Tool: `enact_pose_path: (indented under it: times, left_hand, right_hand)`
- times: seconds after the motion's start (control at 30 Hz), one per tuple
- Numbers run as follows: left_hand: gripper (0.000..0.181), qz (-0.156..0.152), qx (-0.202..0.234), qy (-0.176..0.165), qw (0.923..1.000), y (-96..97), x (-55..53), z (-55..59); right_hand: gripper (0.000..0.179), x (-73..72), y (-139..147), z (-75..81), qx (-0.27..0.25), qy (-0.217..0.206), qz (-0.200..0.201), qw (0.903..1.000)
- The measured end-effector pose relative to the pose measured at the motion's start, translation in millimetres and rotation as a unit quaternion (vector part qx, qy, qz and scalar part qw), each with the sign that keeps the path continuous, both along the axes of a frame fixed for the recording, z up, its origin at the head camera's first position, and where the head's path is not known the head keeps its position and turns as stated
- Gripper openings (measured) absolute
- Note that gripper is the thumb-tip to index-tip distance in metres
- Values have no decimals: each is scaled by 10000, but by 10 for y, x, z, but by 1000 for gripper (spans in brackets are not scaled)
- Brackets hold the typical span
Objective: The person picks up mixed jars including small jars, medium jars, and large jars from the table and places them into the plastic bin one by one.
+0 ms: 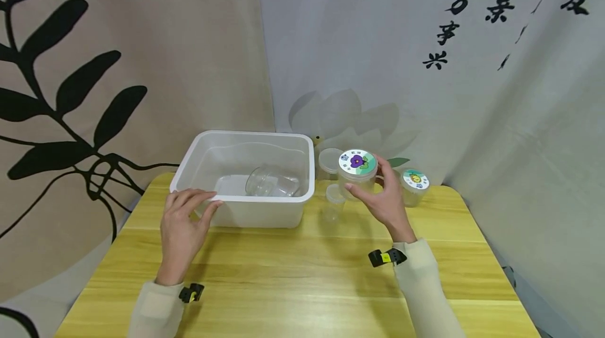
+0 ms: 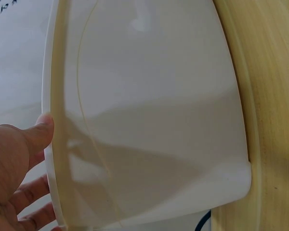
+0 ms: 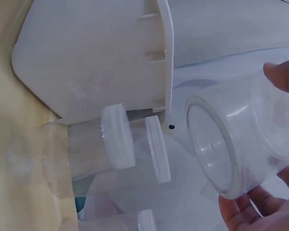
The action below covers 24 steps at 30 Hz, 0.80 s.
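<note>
My left hand [image 1: 184, 228] grips the front left rim of a white plastic bin [image 1: 255, 199], its thumb and fingers on either side of the edge in the left wrist view. Inside the bin a clear jar [image 1: 273, 183] lies on its side. With my right hand [image 1: 386, 201] I hold a clear lidded jar [image 1: 352, 185] just right of the bin; a purple flower label covers its lid. The right wrist view shows the bottom [image 3: 213, 149] of this held jar raised off the table, with thumb and fingers round its body.
Beside the bin's right wall stand a small clear jar [image 1: 334, 206] and, behind it, another clear jar [image 1: 330, 161], both with pale lids. A jar with a green and yellow label [image 1: 415, 187] stands right of my hand. Curtains hang behind the wooden table [image 1: 293, 280].
</note>
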<state>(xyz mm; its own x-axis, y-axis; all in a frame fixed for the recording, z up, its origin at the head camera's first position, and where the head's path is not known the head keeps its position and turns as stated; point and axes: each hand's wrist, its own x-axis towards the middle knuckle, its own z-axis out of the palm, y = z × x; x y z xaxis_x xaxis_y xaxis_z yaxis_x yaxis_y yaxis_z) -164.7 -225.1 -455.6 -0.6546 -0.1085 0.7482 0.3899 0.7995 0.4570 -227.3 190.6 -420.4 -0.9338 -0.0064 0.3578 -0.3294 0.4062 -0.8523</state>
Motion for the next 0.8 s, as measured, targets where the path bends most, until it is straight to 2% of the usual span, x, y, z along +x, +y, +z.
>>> enact_pose_path:
  times: [0.07,0.23,0.47,0.8]
  left_hand:
    - [26,-12,21,100,9999,5,-4,1]
    - [26,-30,15,54,10000,-1,-4,-7]
    - [24,31,-40,-251,9997,-28,-1,-4]
    - [25,66,-73,-302,9995,-50,-3,-9]
  right_hand:
    - [83,-17,-23,26,59,23,10,10000]
    - [83,-46,-96,120,170,31,153,9997]
    - [85,-82,-217,271,390,-98,549,9977]
    - [85,-180,-398,449,634,-6,957,9934]
